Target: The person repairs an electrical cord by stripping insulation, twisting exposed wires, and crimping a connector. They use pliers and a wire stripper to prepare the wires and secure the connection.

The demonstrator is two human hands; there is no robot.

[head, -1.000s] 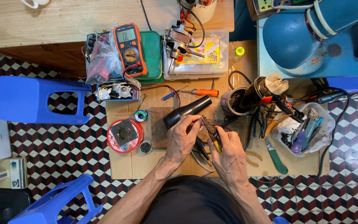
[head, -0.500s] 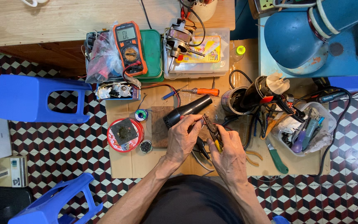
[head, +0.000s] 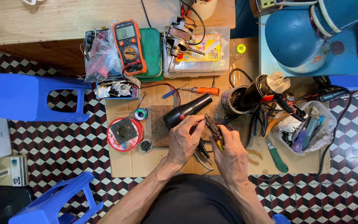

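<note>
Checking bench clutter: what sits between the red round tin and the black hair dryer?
Head view: between the red round tin and the black hair dryer lie a brown square board, a small solder spool and a small dark round tin, all on the cardboard sheet.

Matt black plastic hair dryer [head: 187,110]; dull metal pliers [head: 214,132] with yellow grips; brown cardboard sheet [head: 129,159], rough; glossy blue plastic stool [head: 38,97] at left; pale wooden desk [head: 63,16] at upper left, smooth

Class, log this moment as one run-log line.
left hand: steadies black cylindrical hair dryer | right hand: holds yellow-handled pliers | surface: brown cardboard sheet
</note>
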